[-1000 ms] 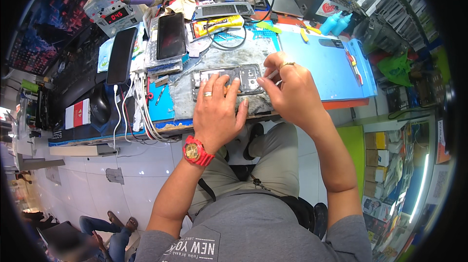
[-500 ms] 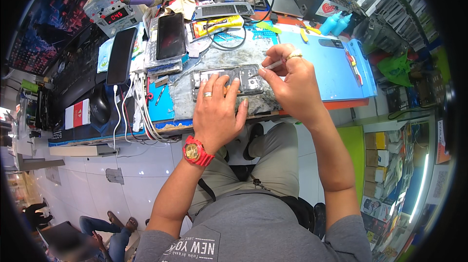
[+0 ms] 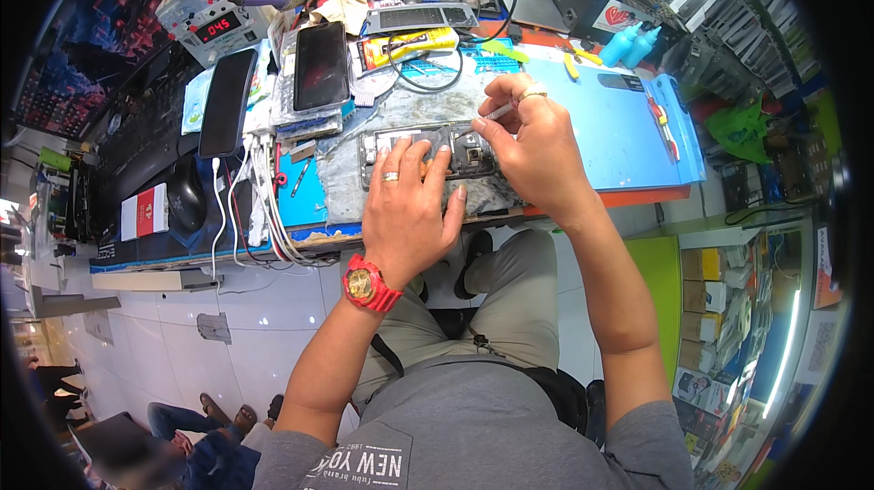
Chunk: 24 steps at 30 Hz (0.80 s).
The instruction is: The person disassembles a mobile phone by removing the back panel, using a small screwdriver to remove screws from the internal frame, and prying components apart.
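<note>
A smartphone (image 3: 386,138) with its back off and inner parts bare lies crosswise on a worn grey mat (image 3: 382,208). My left hand (image 3: 410,199) rests over its left and middle part, fingers spread and pressed down on it, hiding much of the inside. At the phone's right end, a dark area with a small squarish part (image 3: 473,155) shows. My right hand (image 3: 533,144) is closed in a pinch above that end, holding a slim pale tool (image 3: 499,113) whose exact kind I cannot make out. Its tip points down left, close to the phone's upper edge.
Left stand a black phone (image 3: 228,103) on a white cable, another dark phone (image 3: 320,69) on a stack, and a mouse (image 3: 187,194). A power supply (image 3: 214,21) is behind. A blue mat (image 3: 619,139) spreads right, with blue bottles (image 3: 621,44) and a looped black cable (image 3: 428,87) farther back.
My right hand has risen slightly up and left with the tool. At the phone's right end, the grey plate no longer shows and darker parts are bare. My left hand stays put.
</note>
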Available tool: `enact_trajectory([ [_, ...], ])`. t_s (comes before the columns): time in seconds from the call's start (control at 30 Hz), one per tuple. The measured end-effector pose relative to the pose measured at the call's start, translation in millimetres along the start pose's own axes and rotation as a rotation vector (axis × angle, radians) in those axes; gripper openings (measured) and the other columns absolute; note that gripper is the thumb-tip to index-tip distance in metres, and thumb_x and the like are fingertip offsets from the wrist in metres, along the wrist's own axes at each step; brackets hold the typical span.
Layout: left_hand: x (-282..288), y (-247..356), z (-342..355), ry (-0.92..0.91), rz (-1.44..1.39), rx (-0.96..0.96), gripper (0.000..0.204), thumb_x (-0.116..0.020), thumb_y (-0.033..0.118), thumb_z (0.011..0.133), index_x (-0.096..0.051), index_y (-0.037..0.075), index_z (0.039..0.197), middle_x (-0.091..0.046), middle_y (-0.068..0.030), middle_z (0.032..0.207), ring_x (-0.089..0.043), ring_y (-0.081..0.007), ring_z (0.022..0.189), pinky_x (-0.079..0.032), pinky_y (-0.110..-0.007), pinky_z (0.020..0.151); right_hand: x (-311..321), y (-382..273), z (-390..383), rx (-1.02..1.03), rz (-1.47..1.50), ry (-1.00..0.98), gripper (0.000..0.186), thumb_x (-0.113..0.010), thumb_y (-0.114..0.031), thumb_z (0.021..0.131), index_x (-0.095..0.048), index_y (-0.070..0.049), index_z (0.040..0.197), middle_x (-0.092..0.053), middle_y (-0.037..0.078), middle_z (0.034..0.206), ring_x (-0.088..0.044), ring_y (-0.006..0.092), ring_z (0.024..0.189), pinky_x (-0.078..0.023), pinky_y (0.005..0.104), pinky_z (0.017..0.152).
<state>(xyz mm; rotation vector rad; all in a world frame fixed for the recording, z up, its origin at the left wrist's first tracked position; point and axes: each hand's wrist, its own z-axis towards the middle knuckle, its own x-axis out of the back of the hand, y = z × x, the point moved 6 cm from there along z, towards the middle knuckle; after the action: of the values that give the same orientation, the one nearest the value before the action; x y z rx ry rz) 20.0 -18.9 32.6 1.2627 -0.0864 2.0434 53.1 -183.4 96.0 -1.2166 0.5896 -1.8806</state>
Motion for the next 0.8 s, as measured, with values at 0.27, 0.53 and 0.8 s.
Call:
enact_trajectory([
  [0.27, 0.2, 0.5, 0.4, -0.002, 0.001, -0.002, 0.05, -0.074, 0.03, 0.092, -0.069, 0.001, 0.133, -0.06, -0.0196, 0.136, -0.052, -0.04, 0.138, -0.041, -0.057, 0.119, 1.4, 0.3, -0.9, 0.033, -0.026, 0.015, 0.029, -0.077, 0.001, 0.091, -0.063, 0.004, 0.116, -0.075, 0.018, 0.096, -0.077, 0.0305, 0.086, -0.061, 0.0391, 0.077],
  [0.53, -0.1, -0.2, -0.6, -0.006, 0.005, 0.003, 0.05, -0.073, 0.031, 0.093, -0.069, 0.001, 0.133, -0.06, -0.0197, 0.137, -0.052, -0.0404, 0.138, -0.041, -0.058, 0.119, 18.6, -1.6, -7.4, -0.027, -0.042, 0.051, 0.029, -0.077, 0.002, 0.09, -0.063, 0.004, 0.115, -0.074, 0.017, 0.093, -0.077, 0.0294, 0.083, -0.061, 0.0382, 0.076],
  [0.8, -0.7, 0.1, 0.0, -0.001, 0.005, -0.001, 0.05, -0.073, 0.031, 0.093, -0.069, 0.001, 0.133, -0.06, -0.0198, 0.137, -0.052, -0.0409, 0.138, -0.042, -0.058, 0.119, 22.5, 0.1, -8.9, -0.006, -0.055, 0.043, 0.027, -0.077, 0.003, 0.09, -0.063, 0.004, 0.113, -0.075, 0.017, 0.092, -0.076, 0.0294, 0.082, -0.061, 0.0388, 0.075],
])
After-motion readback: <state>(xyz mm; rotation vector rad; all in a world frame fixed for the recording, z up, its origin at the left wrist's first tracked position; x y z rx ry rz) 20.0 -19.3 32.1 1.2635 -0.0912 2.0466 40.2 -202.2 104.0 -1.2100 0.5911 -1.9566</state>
